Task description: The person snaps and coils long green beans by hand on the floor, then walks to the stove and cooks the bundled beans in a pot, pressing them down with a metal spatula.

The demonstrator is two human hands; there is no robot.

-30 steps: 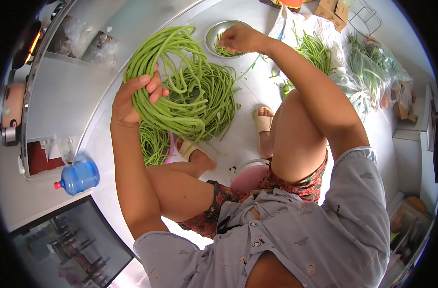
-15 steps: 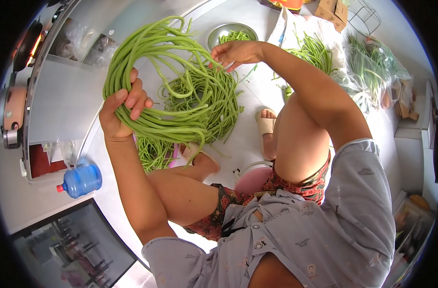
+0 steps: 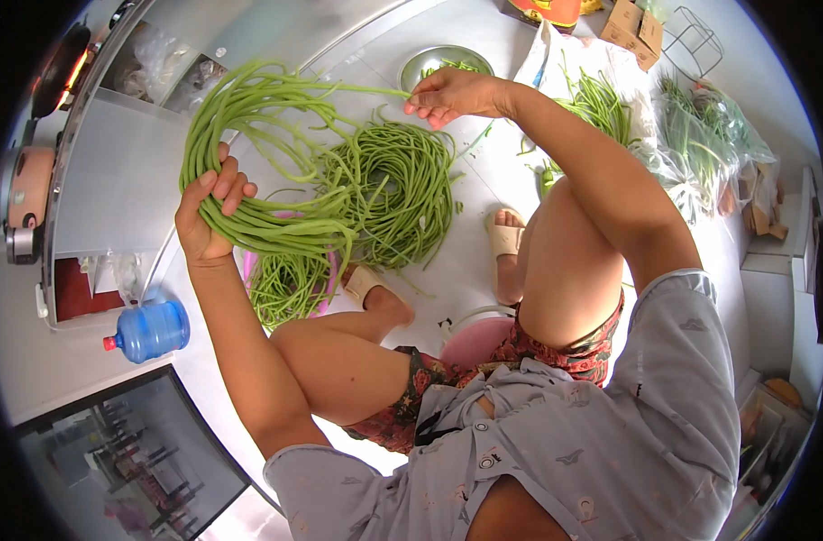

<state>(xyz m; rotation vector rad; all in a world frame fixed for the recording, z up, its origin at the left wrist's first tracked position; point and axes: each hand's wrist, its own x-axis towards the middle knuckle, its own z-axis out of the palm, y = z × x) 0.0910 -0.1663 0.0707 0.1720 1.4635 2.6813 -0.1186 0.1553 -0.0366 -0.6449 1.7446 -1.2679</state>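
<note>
My left hand (image 3: 215,200) is wrapped round a thick looped bunch of long green beans (image 3: 290,230), held up at the left. One bean stretches from that bunch to my right hand (image 3: 443,97), whose fingertips pinch its end. Below and between the hands, a large coil of long beans (image 3: 407,185) lies on the floor. Just behind my right hand is a metal bowl (image 3: 413,70) with short green pieces in it. A pink-rimmed basket (image 3: 330,279) of more beans stands beneath the held bunch.
At the right, beans (image 3: 601,104) lie on a white sack (image 3: 542,59), beside plastic bags of greens (image 3: 700,153). A cardboard box (image 3: 632,34) and wire rack (image 3: 693,43) stand behind. A blue water bottle (image 3: 155,330) lies left; a pan (image 3: 60,72) sits by a glowing burner.
My left hand has moved left with the bunch. My right hand has left the bowl, come to the bunch and taken a bean's end, which is now drawn out toward the bowl.
</note>
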